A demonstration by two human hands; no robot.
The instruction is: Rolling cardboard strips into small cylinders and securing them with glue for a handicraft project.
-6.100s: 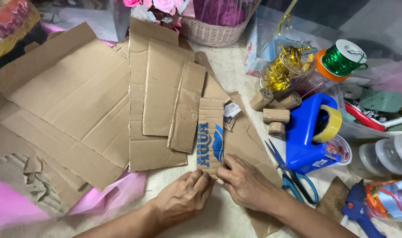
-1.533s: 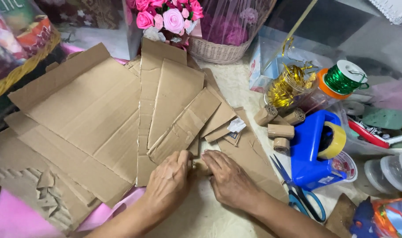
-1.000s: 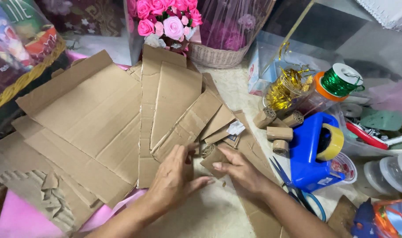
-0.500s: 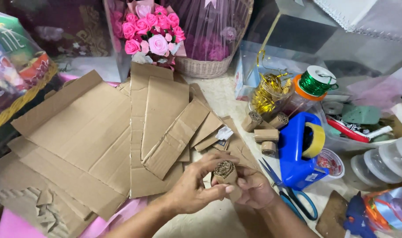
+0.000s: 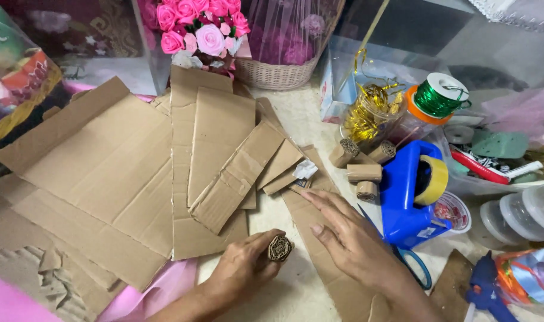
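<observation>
Cardboard, rolled tight: the left hand (image 5: 243, 273) has its grip clenched around a rolled cardboard tube (image 5: 280, 248), spiral end facing up, low over the desk (image 5: 295, 119). The right hand (image 5: 349, 238) lies released, fingers flat on a cardboard strip (image 5: 319, 238). Just beyond it, 4 more rolls (image 5: 362, 173) (beside the blue tape dispenser (image 5: 410, 197)). Flattened cardboard sheets (image 5: 105, 173) spread left.

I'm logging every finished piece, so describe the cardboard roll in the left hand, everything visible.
The cardboard roll is a strip of brown corrugated cardboard wound tight into a small cylinder. Its round end faces the camera, showing spiral layers with the wavy fluting between them. The left hand grips it in its fingers, covering most of its side, above the pale work surface. The right hand lies flat nearby and does not touch it.
</observation>
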